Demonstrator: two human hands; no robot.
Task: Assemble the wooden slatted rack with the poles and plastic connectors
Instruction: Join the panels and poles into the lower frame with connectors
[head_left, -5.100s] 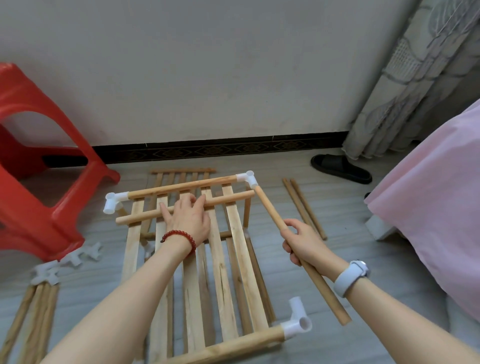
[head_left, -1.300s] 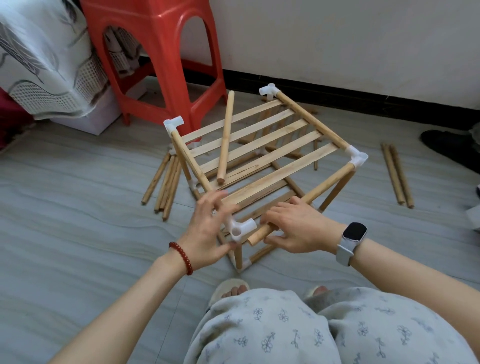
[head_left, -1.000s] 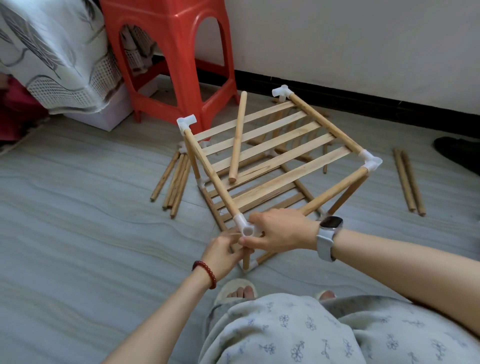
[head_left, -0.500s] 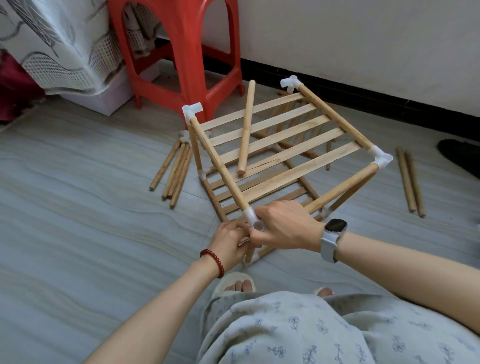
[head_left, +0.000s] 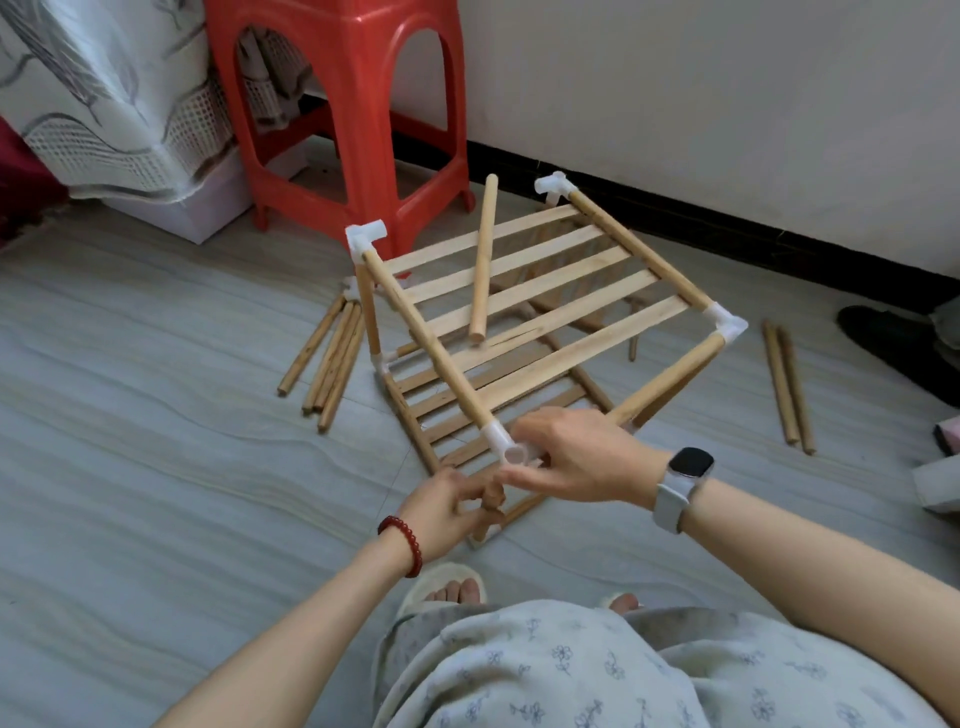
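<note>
Head view shows two slatted shelves (head_left: 524, 291) joined; right hand (head_left: 576, 460) grips near corner connector (head_left: 511, 451); left hand (head_left: 447, 512) pinches upright pole (head_left: 491, 506); spare poles (head_left: 330, 358) remain.

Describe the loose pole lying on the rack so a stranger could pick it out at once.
Start at the red stool, then look right to the slatted rack. One loose pole lies across its top slats; unlike the frame poles, neither end sits in a white connector.
</note>
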